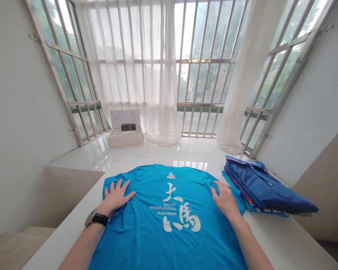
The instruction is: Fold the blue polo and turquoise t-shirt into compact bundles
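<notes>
A blue T-shirt [146, 232] with white lettering lies spread out on the white surface, its neck end toward the window. My left hand [115, 195] rests on the shirt's left shoulder area with fingers spread; a watch [97, 217] with a black strap is on that wrist. On the right shoulder area, my right hand [224, 197] touches the fabric, its fingers bent and slightly apart, with no cloth visibly gripped. The shirt's lower part runs out of view at the bottom.
Right of the shirt lies a stack of folded clothes [267, 187], a dark blue collared shirt on top. An open white box [125, 138] stands on the glossy ledge [163, 152] at the back. White curtains [157, 93] hang before barred windows; walls close in both sides.
</notes>
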`<state>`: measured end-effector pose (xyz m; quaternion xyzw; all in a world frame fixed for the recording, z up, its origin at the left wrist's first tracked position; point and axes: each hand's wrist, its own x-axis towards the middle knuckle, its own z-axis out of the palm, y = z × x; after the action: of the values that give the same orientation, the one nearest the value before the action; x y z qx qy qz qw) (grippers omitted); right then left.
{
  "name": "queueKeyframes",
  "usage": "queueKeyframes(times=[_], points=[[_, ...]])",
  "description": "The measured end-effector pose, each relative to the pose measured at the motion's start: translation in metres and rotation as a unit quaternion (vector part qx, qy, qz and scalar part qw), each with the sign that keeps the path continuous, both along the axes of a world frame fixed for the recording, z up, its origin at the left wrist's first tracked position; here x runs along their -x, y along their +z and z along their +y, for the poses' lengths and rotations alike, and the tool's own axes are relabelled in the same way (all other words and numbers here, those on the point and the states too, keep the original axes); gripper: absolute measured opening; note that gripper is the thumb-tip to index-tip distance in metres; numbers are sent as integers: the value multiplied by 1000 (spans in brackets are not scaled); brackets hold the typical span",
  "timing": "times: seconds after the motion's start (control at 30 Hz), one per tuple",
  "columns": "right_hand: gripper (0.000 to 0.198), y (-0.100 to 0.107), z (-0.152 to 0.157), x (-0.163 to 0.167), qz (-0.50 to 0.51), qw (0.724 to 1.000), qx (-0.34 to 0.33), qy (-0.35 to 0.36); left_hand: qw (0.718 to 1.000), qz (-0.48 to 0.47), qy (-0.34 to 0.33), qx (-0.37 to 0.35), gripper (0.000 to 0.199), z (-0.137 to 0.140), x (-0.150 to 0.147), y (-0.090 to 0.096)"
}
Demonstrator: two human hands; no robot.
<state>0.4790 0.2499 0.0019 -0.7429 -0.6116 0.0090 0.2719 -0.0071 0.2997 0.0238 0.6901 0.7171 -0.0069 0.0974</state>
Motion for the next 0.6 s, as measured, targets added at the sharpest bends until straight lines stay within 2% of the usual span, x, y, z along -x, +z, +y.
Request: queueKeyframes(times=[0.17, 0.27, 0.37, 0.43, 0.53, 0.6], points=[[54, -14, 4, -18, -24, 997, 78, -9, 1000, -2, -20, 12, 88, 3, 20, 9], [56, -18, 4, -22, -41, 992, 117, -24, 1000, 12, -7, 16, 80, 7, 16, 16], [64, -18, 0, -24, -59, 986, 145, -56, 998, 50, -2, -35, 73, 1, -13, 20], [67, -19, -2, -24, -69, 982, 160, -66, 994, 50, -46, -83, 71, -8, -40, 16], [68, -20, -5, -27, -80, 978, 179, -66, 995, 4, -85, -59, 74, -19, -75, 4], [68, -20, -7, -30, -86, 976, 186, -68, 994, -1, -94, -64, 75, -20, -86, -4]])
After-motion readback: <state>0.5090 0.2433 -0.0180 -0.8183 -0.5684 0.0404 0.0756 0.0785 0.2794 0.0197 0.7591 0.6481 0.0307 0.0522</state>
